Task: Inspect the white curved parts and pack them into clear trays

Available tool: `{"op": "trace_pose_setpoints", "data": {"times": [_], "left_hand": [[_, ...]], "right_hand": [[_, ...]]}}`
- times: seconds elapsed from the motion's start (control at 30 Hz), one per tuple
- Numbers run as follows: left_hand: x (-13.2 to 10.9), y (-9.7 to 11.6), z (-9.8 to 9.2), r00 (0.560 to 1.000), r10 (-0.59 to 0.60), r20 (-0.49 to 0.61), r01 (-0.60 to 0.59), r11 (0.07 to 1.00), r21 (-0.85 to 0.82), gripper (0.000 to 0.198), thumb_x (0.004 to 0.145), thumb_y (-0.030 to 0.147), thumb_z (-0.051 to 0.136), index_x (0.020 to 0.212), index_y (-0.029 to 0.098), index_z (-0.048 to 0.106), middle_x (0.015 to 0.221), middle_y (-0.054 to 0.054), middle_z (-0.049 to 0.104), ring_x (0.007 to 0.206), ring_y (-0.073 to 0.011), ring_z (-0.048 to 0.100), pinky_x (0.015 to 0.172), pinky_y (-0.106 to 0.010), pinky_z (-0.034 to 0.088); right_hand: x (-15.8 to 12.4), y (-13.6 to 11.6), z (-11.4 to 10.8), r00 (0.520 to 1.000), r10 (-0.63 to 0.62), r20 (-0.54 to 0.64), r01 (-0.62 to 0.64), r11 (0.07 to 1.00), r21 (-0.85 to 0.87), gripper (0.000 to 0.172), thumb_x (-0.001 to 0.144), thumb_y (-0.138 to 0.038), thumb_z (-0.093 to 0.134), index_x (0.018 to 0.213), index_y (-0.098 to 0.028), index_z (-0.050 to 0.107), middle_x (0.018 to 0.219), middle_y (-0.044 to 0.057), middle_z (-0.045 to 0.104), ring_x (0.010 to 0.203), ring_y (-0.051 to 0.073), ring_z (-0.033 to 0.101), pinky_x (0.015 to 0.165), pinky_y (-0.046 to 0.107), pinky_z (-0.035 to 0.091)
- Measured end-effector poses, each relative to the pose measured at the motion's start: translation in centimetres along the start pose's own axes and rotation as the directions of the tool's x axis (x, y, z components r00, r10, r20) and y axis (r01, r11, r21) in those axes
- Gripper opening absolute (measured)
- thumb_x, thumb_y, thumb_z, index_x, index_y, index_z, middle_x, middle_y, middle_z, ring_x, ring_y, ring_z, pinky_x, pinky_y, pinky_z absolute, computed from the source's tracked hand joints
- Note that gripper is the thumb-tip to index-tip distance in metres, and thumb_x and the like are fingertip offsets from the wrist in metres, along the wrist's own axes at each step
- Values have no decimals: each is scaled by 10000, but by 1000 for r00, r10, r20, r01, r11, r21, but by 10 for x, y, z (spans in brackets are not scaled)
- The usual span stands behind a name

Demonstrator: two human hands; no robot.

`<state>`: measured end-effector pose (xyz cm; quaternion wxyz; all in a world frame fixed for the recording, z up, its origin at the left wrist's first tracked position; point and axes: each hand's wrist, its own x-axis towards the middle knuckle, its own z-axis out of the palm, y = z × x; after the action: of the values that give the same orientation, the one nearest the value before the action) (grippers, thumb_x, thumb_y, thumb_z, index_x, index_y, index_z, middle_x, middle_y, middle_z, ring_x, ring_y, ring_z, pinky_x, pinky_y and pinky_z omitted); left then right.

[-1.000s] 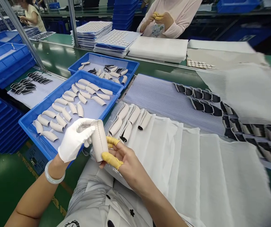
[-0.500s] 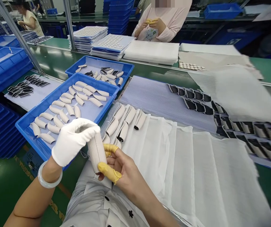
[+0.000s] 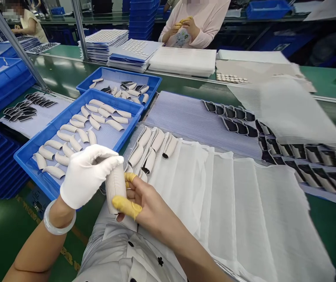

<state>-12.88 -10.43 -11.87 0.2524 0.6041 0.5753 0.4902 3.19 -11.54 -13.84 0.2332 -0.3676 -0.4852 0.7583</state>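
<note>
1. The left hand (image 3: 87,176), in a white glove, curves over the upper end of a ribbed piece (image 3: 115,192) in a narrow grip, with a jade bangle (image 3: 58,221) at the wrist.
2. The right hand (image 3: 144,203), bare, wears yellow finger cots (image 3: 126,206) and holds the piece's lower part, also narrowly.
3. The piece stands slightly tilted between both hands, just above the shirt (image 3: 117,250).
4. Left of the grip lies a blue tray (image 3: 50,123) with rows of pale pieces (image 3: 82,135).
5. Right of the grip, more pale pieces (image 3: 148,149) lie beside white cloth (image 3: 220,211).
6. Beyond the grip, across the bench, a co-worker's hands (image 3: 184,27) meet at the chest.
</note>
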Motion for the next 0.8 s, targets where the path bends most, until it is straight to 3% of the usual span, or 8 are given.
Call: {"op": "trace_pose_setpoints", "data": {"times": [0.13, 0.27, 0.37, 0.47, 0.57, 0.67, 0.8], "left_hand": [[3, -4, -1, 994, -91, -56, 74, 964, -256, 48, 711, 215, 747, 723, 185, 712, 729, -12, 690, 661, -129, 627, 582, -212, 512], [1, -7, 1, 988, -149, -40, 108, 855, -508, 120, 675, 270, 789, 709, 185, 710, 675, -11, 678, 555, -99, 582, 477, -182, 457], [-2, -9, 3, 983, -185, -12, 142, 797, -587, 142, 668, 292, 799, 708, 192, 706, 666, -4, 668, 545, -88, 570, 479, -171, 452], [-4, -10, 5, 986, -166, -6, 130, 799, -586, 136, 676, 285, 794, 713, 190, 705, 671, -9, 661, 577, -98, 578, 513, -183, 467], [-6, -14, 6, 994, -110, 1, 91, 813, -575, 117, 688, 265, 785, 719, 183, 708, 688, -20, 656, 625, -114, 594, 570, -202, 488], [-6, -17, 9, 994, -104, 24, 97, 794, -600, 111, 708, 270, 772, 729, 187, 702, 695, -17, 644, 634, -110, 585, 567, -195, 477], [-3, -19, 18, 984, -168, 59, 162, 697, -699, 178, 729, 335, 752, 723, 184, 658, 681, 0, 617, 577, -92, 553, 507, -185, 445]], "right_hand": [[-15, 6, 5, 993, -120, 6, 119, 987, -110, 578, 754, -370, 748, 1227, -218, 454, 920, 43, 600, 803, 180, 599, 705, 314, 529], [-24, 11, 12, 963, -262, -56, 245, 945, -215, 672, 750, -380, 752, 1303, -216, 407, 848, 31, 596, 710, 160, 552, 648, 293, 500], [-24, 10, 17, 951, -296, -91, 270, 935, -229, 560, 753, -389, 742, 1207, -211, 469, 811, 14, 582, 685, 146, 522, 614, 272, 470], [-18, 5, 18, 948, -281, -149, 244, 943, -227, 324, 792, -450, 679, 930, -195, 535, 751, -1, 535, 667, 133, 482, 607, 264, 433], [-10, 1, 15, 947, -244, -207, 202, 958, -202, 380, 864, -538, 526, 708, -197, 462, 668, -19, 439, 620, 121, 415, 569, 263, 382], [-7, 0, 11, 959, -215, -184, 188, 970, -155, 380, 851, -502, 557, 665, -202, 416, 663, -29, 403, 621, 116, 391, 569, 257, 366], [-12, 0, 10, 974, -212, -82, 194, 964, -182, 256, 774, -311, 688, 775, -204, 456, 760, -21, 470, 680, 121, 438, 629, 258, 404]]}}
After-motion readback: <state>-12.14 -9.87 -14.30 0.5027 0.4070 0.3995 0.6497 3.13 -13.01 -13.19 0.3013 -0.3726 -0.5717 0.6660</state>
